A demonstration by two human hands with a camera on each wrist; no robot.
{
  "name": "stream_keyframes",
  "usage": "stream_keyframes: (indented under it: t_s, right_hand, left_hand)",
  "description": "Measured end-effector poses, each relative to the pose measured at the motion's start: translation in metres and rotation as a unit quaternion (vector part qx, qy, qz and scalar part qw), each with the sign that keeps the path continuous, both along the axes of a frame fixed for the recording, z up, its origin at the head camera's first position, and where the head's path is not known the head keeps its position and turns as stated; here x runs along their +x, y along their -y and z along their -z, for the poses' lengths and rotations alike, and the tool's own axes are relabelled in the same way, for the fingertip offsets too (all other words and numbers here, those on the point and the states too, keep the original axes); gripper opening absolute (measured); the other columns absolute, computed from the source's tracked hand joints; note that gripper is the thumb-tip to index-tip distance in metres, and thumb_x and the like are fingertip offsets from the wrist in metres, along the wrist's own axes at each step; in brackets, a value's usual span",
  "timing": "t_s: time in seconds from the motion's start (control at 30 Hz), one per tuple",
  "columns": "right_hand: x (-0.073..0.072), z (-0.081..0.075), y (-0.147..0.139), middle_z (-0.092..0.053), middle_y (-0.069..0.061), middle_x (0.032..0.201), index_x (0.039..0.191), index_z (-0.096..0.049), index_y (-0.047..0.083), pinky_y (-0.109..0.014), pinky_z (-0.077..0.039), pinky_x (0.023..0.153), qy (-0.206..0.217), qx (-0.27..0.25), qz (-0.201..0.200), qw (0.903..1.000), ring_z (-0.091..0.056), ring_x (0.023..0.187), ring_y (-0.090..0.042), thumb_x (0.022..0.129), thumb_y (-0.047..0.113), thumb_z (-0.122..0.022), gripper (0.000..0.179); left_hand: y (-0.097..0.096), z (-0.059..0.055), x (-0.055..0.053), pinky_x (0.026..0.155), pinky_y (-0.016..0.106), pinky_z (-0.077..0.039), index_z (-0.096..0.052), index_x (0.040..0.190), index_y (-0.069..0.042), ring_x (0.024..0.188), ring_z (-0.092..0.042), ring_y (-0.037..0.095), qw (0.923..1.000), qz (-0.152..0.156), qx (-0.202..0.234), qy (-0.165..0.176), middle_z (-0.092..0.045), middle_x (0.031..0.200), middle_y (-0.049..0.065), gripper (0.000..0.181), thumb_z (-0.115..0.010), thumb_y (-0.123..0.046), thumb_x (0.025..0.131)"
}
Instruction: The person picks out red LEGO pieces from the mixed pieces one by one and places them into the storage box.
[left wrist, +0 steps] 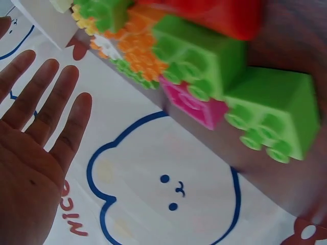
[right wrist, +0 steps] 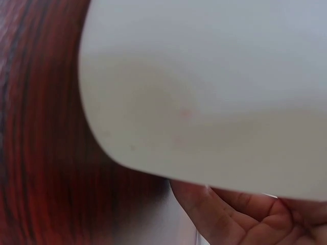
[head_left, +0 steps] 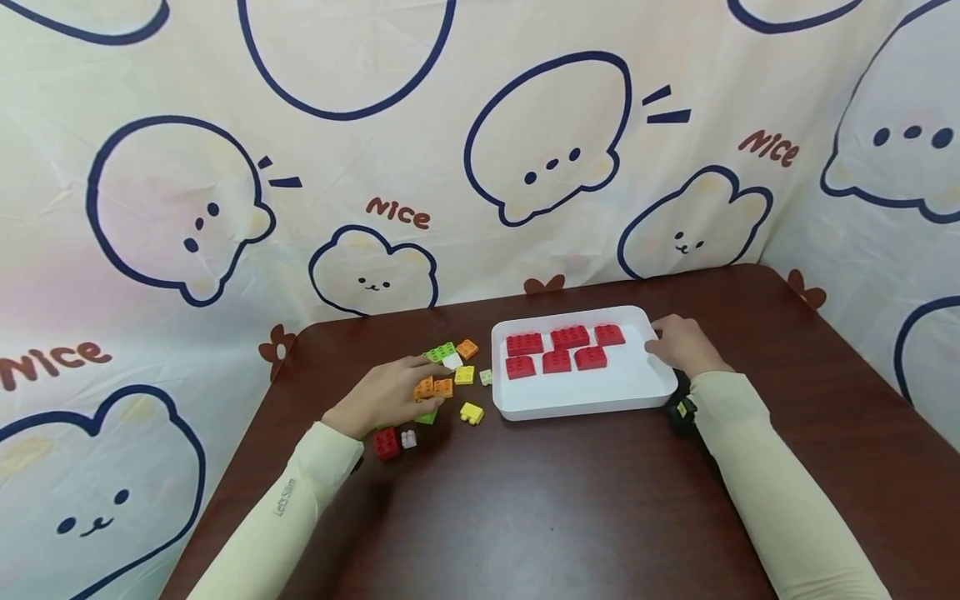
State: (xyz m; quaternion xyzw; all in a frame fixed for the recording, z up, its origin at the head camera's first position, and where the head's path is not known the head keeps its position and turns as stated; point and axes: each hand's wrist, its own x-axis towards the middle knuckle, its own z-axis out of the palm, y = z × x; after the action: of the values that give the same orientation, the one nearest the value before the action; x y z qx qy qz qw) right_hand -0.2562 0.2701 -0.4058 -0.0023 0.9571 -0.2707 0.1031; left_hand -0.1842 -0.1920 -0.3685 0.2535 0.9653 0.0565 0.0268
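Observation:
Over a loose group of building blocks on the table's left side reaches my left hand (head_left: pixel 386 393); its fingers look straight and spread in the left wrist view, holding nothing. Orange blocks (head_left: pixel 443 388) lie by its fingertips, a yellow block (head_left: pixel 465 375) just beyond. Green blocks (left wrist: pixel 278 102) and a pink block (left wrist: pixel 189 102) show close up in the left wrist view. A white tray (head_left: pixel 615 387) carries two rows of red blocks (head_left: pixel 557 361). My right hand (head_left: pixel 686 346) grips the tray's right rim; the tray hides part of its fingers in the right wrist view.
A red block (head_left: pixel 387 443) and a small whitish block (head_left: pixel 408 439) lie below my left wrist. Another yellow block (head_left: pixel 472 413) sits between that hand and the tray. The dark wooden table (head_left: pixel 555 517) meets a printed cloth (head_left: pixel 480 250) at its back edge.

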Motion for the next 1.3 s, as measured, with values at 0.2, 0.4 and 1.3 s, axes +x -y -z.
stream_keyframes:
  t_s: [0.2, 0.4, 1.3]
  right_hand:
    - [0.000, -0.001, -0.001, -0.045, -0.040, 0.140, 0.143, -0.043, -0.016, -0.065, -0.043, 0.102, 0.007, -0.002, 0.002, 1.0000, -0.049, 0.122, -0.052, 0.099, 0.015, -0.060, 0.056]
    - [-0.002, -0.001, -0.002, -0.045, -0.040, 0.140, 0.142, -0.044, -0.016, -0.065, -0.043, 0.102, 0.000, -0.001, 0.001, 1.0000, -0.049, 0.121, -0.052, 0.099, 0.016, -0.060, 0.056]
    - [-0.003, 0.002, 0.000, -0.046, -0.039, 0.140, 0.142, -0.045, -0.015, -0.063, -0.044, 0.102, 0.002, 0.004, 0.004, 1.0000, -0.050, 0.119, -0.050, 0.100, 0.016, -0.059, 0.054]
  left_hand:
    - [0.013, 0.003, 0.007, 0.098, 0.051, -0.052, -0.065, 0.137, -0.021, 0.119, -0.061, 0.028, 0.9999, -0.011, 0.000, -0.001, -0.062, 0.134, 0.009, 0.050, -0.071, -0.041, 0.092]
    - [0.026, 0.005, 0.011, 0.098, 0.050, -0.052, -0.065, 0.136, -0.015, 0.119, -0.060, 0.028, 0.9995, -0.022, 0.008, 0.018, -0.061, 0.134, 0.010, 0.051, -0.073, -0.038, 0.091]
    - [0.058, 0.021, 0.042, 0.095, 0.051, -0.054, -0.068, 0.133, -0.017, 0.120, -0.058, 0.032, 0.9985, -0.047, 0.002, 0.027, -0.061, 0.133, 0.014, 0.062, -0.083, -0.047, 0.080]
